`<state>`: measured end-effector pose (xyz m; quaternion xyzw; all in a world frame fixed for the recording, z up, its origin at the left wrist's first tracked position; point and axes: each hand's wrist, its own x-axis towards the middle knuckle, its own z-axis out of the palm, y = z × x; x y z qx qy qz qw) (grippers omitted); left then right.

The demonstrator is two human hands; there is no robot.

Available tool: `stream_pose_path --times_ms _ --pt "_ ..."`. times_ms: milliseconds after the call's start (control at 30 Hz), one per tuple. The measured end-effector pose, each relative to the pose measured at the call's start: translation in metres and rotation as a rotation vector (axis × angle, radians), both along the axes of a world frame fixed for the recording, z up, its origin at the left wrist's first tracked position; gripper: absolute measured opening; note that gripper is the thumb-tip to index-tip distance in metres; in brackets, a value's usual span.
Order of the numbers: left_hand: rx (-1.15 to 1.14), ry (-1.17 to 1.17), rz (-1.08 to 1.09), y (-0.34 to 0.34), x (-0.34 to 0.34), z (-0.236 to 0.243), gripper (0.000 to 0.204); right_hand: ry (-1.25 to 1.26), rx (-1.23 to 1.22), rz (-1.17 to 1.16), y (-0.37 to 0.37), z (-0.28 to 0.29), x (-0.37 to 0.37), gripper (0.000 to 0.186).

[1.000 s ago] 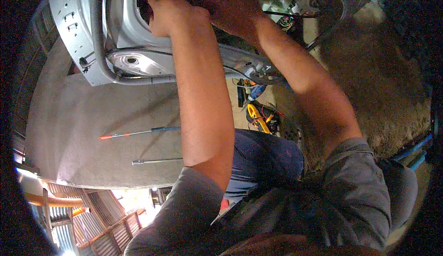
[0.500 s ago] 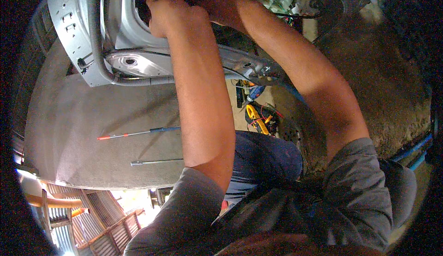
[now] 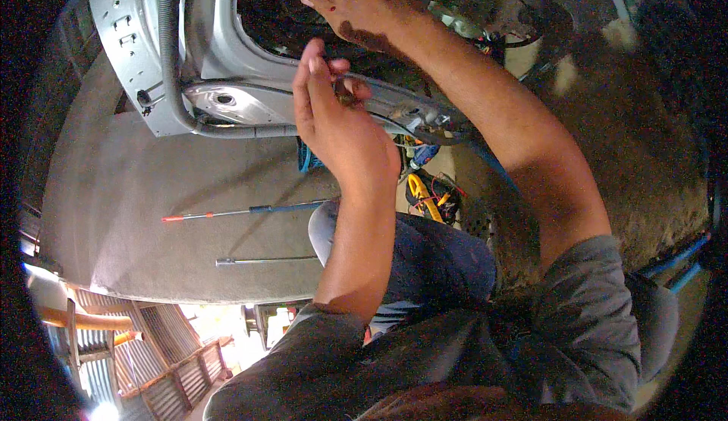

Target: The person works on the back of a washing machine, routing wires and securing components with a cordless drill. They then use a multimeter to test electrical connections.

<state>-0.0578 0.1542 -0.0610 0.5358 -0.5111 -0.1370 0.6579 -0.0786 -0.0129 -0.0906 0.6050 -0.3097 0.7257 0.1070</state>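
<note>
A silver vehicle door panel (image 3: 205,23) with a large oval opening (image 3: 269,23) is in front of me. My right hand (image 3: 356,4) reaches over that opening, fingers stretched out and a little apart, with nothing visible in them. Just below the opening's lower rim, my left hand (image 3: 341,121) is turned palm up, its fingers partly curled. A small dark thing seems to sit among the left fingers, too small to name. A grey corrugated tube (image 3: 167,49) runs down the panel and bends along its lower edge.
On the floor lie a long rod with a red tip (image 3: 205,216), a metal bar (image 3: 262,261), a yellow-and-black clamp-shaped tool (image 3: 422,196) with leads and a blue power tool (image 3: 425,155). My bent knee (image 3: 440,254) is beneath my arms. Blue pipes (image 3: 679,258) lie at right.
My left hand has come out of the panel's opening toward me and turned palm up. My right hand now shows its fingers spread over the opening. The view has shifted slightly.
</note>
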Motion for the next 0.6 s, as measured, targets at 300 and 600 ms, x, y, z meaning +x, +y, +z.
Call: stream_pose_path --times_ms 300,600 --pt "-0.133 -0.477 0.138 0.035 0.023 0.008 0.025 0.019 0.097 0.146 0.008 0.003 0.003 0.056" --pt "-0.133 -0.507 0.089 0.031 0.029 0.012 0.026 0.163 0.112 0.092 0.005 0.004 0.01 0.057"
